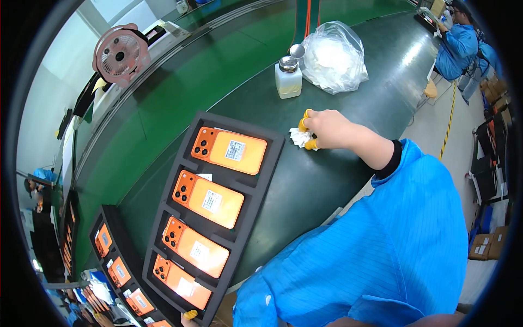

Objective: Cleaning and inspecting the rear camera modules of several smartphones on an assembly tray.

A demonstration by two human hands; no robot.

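My right hand [330, 129], with yellow finger cots on its fingertips, is closed on a crumpled white wipe [299, 137] over the dark green worktop, just right of a black foam tray [256, 199]. Four slots run down this tray, each with an orange phone, such as the top one [237, 152], lying back up with a white label and a camera block. At the tray's near end my left hand [189, 319] grips the edge. Only a yellow-cotted finger and a bit of skin show there; its other fingers are hidden.
A pump bottle [289, 82] of pale liquid stands beyond my right hand, beside a clear bag [335, 57] of white wipes. A second tray [113, 240] of orange phones lies left. A pink fan [121, 54] stands far left. A person in blue [457, 49] sits far right.
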